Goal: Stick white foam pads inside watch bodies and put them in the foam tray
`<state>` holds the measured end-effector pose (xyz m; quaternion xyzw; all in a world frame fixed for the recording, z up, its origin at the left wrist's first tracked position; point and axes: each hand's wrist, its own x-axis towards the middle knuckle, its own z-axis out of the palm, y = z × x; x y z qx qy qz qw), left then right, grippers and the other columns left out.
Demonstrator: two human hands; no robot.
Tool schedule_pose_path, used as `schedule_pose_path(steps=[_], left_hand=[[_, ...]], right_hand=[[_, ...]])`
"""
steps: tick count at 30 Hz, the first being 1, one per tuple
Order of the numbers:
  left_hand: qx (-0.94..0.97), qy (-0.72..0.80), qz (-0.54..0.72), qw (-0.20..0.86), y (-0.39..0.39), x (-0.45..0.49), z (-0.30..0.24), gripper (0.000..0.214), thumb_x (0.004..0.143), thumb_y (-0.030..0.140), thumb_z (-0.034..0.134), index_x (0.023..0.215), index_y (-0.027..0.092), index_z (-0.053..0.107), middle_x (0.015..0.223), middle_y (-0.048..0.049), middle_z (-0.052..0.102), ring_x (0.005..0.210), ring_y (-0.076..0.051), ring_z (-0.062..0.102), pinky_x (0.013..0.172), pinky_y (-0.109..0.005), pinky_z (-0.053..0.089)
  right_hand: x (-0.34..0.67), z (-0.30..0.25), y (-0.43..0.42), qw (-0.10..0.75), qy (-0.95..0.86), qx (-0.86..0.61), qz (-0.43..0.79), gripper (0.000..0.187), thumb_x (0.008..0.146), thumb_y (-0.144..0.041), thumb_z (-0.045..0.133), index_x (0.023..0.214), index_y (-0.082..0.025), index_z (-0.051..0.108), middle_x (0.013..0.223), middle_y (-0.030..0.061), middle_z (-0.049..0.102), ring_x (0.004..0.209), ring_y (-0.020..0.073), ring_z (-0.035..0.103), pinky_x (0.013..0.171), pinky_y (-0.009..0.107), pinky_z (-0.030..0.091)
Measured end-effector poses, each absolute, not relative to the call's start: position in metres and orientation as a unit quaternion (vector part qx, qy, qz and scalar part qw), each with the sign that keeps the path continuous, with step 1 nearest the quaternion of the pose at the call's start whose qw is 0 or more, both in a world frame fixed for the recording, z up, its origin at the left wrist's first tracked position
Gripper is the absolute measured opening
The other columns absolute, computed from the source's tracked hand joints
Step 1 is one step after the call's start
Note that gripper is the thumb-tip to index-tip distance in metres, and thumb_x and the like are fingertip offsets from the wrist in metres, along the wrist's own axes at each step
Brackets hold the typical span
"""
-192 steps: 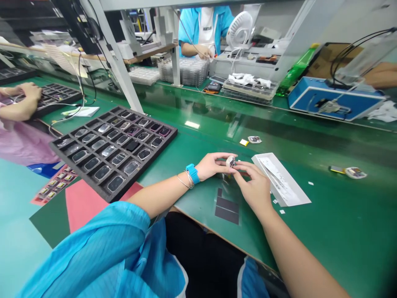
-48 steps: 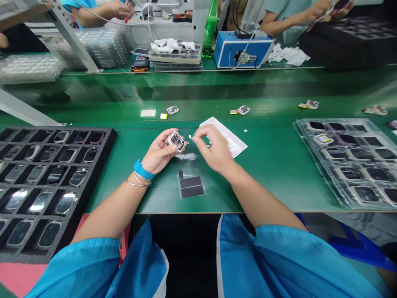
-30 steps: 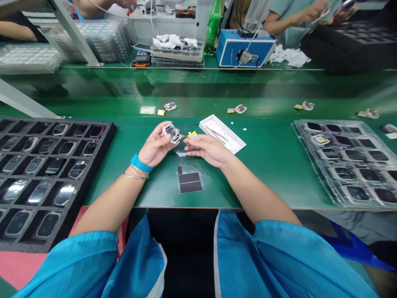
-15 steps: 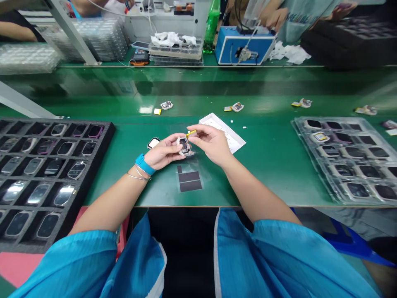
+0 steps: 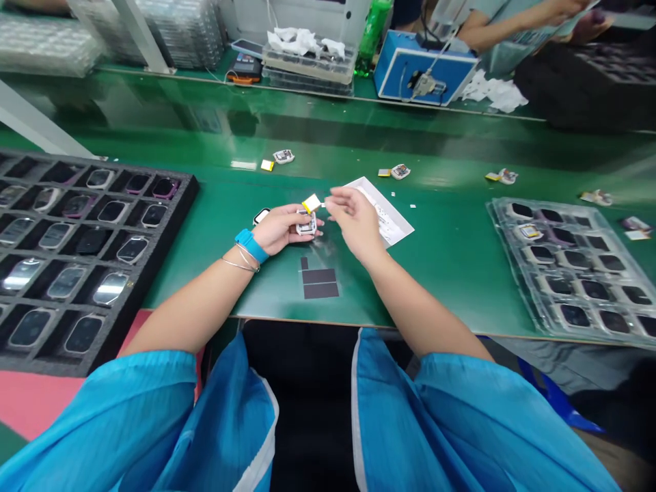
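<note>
Our left hand holds one watch case, one battery above; our right hand, grasp unclear, has left the battery.

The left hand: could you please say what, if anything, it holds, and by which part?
The left hand holds the open case, thumb on its left edge and fingers underneath.

I'm at a green workbench in an electronics workshop: a foam tray of smartwatch cases at my ten o'clock, a clear plastic tray at two, opened housings with batteries around twelve, a co-worker at one.
</note>
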<state>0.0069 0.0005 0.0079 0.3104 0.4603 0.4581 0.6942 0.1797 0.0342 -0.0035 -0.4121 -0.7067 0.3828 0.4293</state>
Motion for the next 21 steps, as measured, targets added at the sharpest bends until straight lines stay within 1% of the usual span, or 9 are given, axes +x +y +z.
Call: schedule_pose_path(steps=[1, 3, 4, 6, 9, 12, 15, 17, 21], left_hand=[[0.299, 0.462, 0.468, 0.691, 0.001, 0.004, 0.009, 0.011, 0.075, 0.007, 0.066, 0.085, 0.011, 0.063, 0.086, -0.0102, 0.075, 0.069, -0.018, 0.073, 0.063, -0.025, 0.059], [0.279, 0.466, 0.482, 0.687, 0.003, -0.001, 0.009, 0.010, 0.077, 0.005, 0.063, 0.084, 0.012, 0.062, 0.086, -0.0093, 0.075, 0.070, -0.018, 0.073, 0.064, -0.026, 0.059], [0.273, 0.469, 0.484, 0.687, 0.003, -0.002, 0.009, 0.011, 0.077, 0.005, 0.062, 0.085, 0.012, 0.062, 0.085, -0.0085, 0.075, 0.070, -0.018, 0.073, 0.065, -0.027, 0.060], [0.269, 0.478, 0.480, 0.685, 0.004, -0.002, 0.007, 0.012, 0.077, 0.004, 0.063, 0.085, 0.012, 0.061, 0.084, -0.0076, 0.075, 0.070, -0.018, 0.073, 0.067, -0.029, 0.060], [0.276, 0.502, 0.467, 0.674, 0.004, 0.001, 0.003, 0.018, 0.074, 0.003, 0.067, 0.086, 0.014, 0.059, 0.083, -0.0064, 0.074, 0.069, -0.016, 0.072, 0.073, -0.033, 0.060], [0.281, 0.515, 0.463, 0.664, 0.003, 0.005, 0.001, 0.022, 0.073, 0.003, 0.069, 0.087, 0.015, 0.056, 0.082, -0.0052, 0.074, 0.068, -0.015, 0.071, 0.077, -0.037, 0.060], [0.282, 0.523, 0.463, 0.658, 0.003, 0.006, 0.003, 0.021, 0.075, 0.001, 0.065, 0.088, 0.015, 0.056, 0.081, -0.0049, 0.073, 0.067, -0.015, 0.070, 0.080, -0.039, 0.059], [0.280, 0.527, 0.463, 0.655, 0.002, 0.007, 0.004, 0.018, 0.077, 0.000, 0.061, 0.087, 0.014, 0.056, 0.079, -0.0049, 0.073, 0.067, -0.015, 0.070, 0.081, -0.040, 0.059], [0.275, 0.530, 0.465, 0.654, 0.001, 0.009, 0.006, 0.017, 0.080, -0.001, 0.058, 0.087, 0.014, 0.056, 0.077, -0.0042, 0.072, 0.066, -0.014, 0.070, 0.083, -0.040, 0.058]], right_hand=[[0.181, -0.003, 0.030, 0.395, -0.727, -0.422, 0.371, 0.014, 0.086, -0.028, 0.063, 0.095, -0.021, 0.071, 0.094, 0.0032, 0.071, 0.085, 0.0170, 0.065, 0.080, 0.034, 0.055], [0.184, -0.003, 0.017, 0.296, -0.791, -0.411, 0.343, 0.007, 0.082, -0.021, 0.066, 0.080, -0.019, 0.072, 0.088, 0.0034, 0.070, 0.081, 0.0172, 0.064, 0.081, 0.035, 0.054], [0.184, -0.004, 0.009, 0.254, -0.819, -0.399, 0.324, 0.006, 0.080, -0.018, 0.067, 0.077, -0.019, 0.072, 0.089, 0.0040, 0.069, 0.082, 0.0177, 0.064, 0.083, 0.037, 0.053], [0.182, -0.008, -0.006, 0.217, -0.847, -0.393, 0.284, 0.006, 0.078, -0.014, 0.070, 0.079, -0.019, 0.073, 0.096, 0.0060, 0.068, 0.089, 0.0195, 0.064, 0.090, 0.040, 0.051], [0.175, -0.015, -0.019, 0.213, -0.849, -0.417, 0.246, 0.004, 0.078, -0.014, 0.073, 0.079, -0.018, 0.073, 0.102, 0.0074, 0.065, 0.098, 0.0222, 0.061, 0.096, 0.044, 0.048], [0.171, -0.022, -0.018, 0.217, -0.840, -0.428, 0.252, 0.007, 0.080, -0.015, 0.072, 0.074, -0.019, 0.072, 0.100, 0.0059, 0.064, 0.096, 0.0208, 0.060, 0.095, 0.043, 0.047], [0.170, -0.026, -0.016, 0.234, -0.834, -0.423, 0.266, 0.009, 0.082, -0.015, 0.069, 0.074, -0.019, 0.070, 0.096, 0.0046, 0.061, 0.094, 0.0191, 0.059, 0.095, 0.041, 0.047], [0.170, -0.027, -0.019, 0.233, -0.838, -0.419, 0.261, 0.010, 0.084, -0.014, 0.066, 0.075, -0.019, 0.067, 0.096, 0.0051, 0.059, 0.095, 0.0201, 0.057, 0.096, 0.042, 0.046], [0.177, -0.021, -0.034, 0.218, -0.862, -0.380, 0.254, 0.009, 0.089, -0.012, 0.057, 0.083, -0.019, 0.059, 0.102, 0.0076, 0.057, 0.099, 0.0217, 0.054, 0.095, 0.043, 0.046]])
